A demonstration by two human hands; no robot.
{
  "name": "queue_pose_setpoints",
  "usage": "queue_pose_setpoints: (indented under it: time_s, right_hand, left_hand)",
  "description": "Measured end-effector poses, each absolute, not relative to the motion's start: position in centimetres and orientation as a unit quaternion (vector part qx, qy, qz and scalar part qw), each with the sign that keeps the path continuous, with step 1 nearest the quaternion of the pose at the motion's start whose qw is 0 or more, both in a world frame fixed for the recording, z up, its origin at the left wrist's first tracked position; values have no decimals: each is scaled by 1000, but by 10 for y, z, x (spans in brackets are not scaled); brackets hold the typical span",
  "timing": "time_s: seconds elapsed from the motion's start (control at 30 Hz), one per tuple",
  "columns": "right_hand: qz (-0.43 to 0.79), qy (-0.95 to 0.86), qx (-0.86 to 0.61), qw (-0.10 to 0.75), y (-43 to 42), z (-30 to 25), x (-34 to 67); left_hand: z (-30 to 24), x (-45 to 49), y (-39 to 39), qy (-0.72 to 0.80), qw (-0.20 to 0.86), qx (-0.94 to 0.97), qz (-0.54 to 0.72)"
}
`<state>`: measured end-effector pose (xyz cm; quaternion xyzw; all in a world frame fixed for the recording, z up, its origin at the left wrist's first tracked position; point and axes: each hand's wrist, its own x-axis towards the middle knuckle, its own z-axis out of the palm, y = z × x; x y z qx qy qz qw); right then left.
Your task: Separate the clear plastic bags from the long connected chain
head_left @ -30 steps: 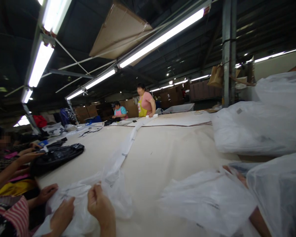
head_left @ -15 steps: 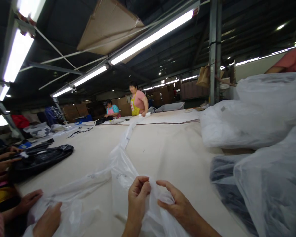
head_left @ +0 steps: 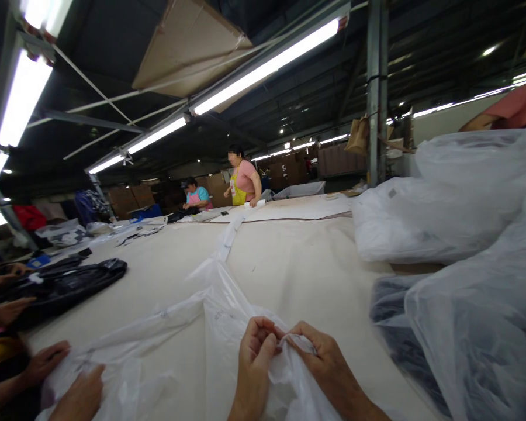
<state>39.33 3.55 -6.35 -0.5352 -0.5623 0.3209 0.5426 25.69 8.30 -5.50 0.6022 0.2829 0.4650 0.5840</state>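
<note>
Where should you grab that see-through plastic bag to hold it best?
Probably at its near edge, coming from the near side of the table. The clear plastic bag is thin and floppy, so a pinch suits it: the left hand and right hand both pinch that bunched edge between fingertips, close together.

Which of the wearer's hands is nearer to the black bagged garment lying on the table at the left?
Left. The left hand pinches the clear plastic bag, on the side toward the black bagged garment; the right hand grips the same bag farther right.
</note>
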Motion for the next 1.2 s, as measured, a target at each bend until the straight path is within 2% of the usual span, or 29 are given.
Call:
queue_pose_setpoints:
  time_s: [0.1, 0.27, 0.4, 0.53, 0.7, 0.83, 1.0, 1.2]
  right_hand:
    - [311, -577, -522, 547, 36, -66, 395]
    - [260, -596, -504, 569, 39, -67, 402]
    - [201, -604, -501, 587, 39, -62, 409]
    - [170, -615, -518, 569, 36, -60, 412]
    - [146, -586, -618, 503, 42, -66, 427]
    - [125, -532, -661, 515, 49, -74, 454]
    - [121, -546, -657, 506, 51, -78, 473]
    - [119, -531, -652, 528, 50, -73, 475]
  left_hand:
    - [-59, 255, 91, 299, 516, 668, 446]
    - [-68, 236, 115, 325, 270, 812, 403]
    - [-65, 221, 124, 447, 113, 814, 353]
    - [-58, 220, 118, 515, -14, 805, 295]
    - [-54, 221, 113, 517, -34, 821, 240]
    - [-51, 215, 115, 436, -5, 859, 269]
    - [-49, 208, 121, 328, 0, 894, 306]
    - [-52, 214, 123, 365, 62, 893, 254]
